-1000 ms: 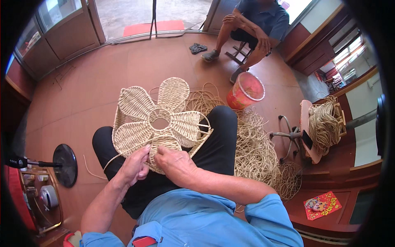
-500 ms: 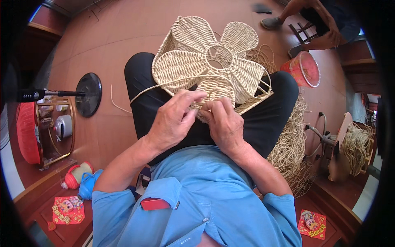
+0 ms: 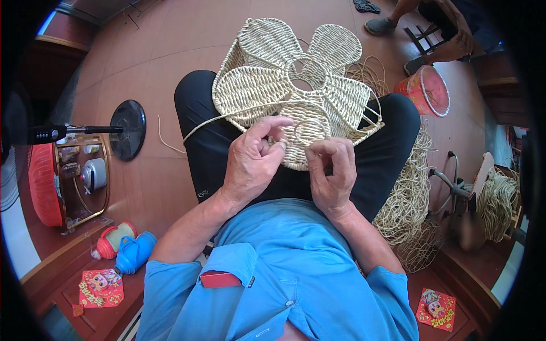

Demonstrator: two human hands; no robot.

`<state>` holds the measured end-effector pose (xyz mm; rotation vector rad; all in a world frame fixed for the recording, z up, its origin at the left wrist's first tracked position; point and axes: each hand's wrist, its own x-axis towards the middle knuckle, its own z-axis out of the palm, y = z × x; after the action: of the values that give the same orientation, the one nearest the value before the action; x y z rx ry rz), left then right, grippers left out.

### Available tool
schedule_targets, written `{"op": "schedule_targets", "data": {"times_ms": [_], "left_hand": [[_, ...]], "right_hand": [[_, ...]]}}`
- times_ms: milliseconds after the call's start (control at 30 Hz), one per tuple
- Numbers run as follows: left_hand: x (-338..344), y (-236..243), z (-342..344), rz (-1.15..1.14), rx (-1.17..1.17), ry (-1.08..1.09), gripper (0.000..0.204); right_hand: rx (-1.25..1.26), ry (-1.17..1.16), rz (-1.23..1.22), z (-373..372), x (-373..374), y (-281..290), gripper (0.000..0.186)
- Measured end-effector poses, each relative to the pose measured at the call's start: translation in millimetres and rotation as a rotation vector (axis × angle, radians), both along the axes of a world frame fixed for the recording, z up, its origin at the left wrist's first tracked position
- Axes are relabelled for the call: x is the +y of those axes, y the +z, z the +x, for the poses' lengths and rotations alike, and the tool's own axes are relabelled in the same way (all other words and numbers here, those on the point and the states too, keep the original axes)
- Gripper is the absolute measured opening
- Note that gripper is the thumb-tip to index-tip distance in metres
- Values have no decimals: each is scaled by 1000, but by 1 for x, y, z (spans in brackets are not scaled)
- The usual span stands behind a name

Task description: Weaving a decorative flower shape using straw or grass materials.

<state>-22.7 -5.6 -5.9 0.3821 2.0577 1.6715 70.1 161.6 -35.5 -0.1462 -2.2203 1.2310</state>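
A pale woven flower-shaped basket (image 3: 250, 94) with rounded petals and a round hole in its middle rests across my thighs. A loose straw cord (image 3: 219, 118) crosses its lower petals and curls into a small loop (image 3: 296, 132) on the petal nearest me. At that petal's left edge is my left hand (image 3: 256, 159), its index finger stretched out and its thumb and curled fingers pinching the rim. My right hand (image 3: 333, 170) is just right of the same petal, thumb and fingertips pressed together at the cord; the exact spot held is partly hidden.
A big tangle of cord (image 3: 406, 193) lies on the floor at my right, below a red bucket (image 3: 424, 91). Another person's leg (image 3: 395, 14) shows at the far right. A round black stand base (image 3: 128, 131) and a blue flask (image 3: 135, 252) are on the left.
My hands have moved apart: the right one has drawn back to the right and toward me. The near petal and its cord loop show more openly now. The whole view has shifted slightly.
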Motion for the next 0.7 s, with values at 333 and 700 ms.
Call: {"op": "schedule_targets", "data": {"times_ms": [333,700], "left_hand": [[-36,32,-41,347,-587,-76,49],[-293,8,-199,121,-281,834,39]], "right_hand": [[33,-45,50,1,5,-14,28],[-53,-70,5,4,3,-8,28]]}}
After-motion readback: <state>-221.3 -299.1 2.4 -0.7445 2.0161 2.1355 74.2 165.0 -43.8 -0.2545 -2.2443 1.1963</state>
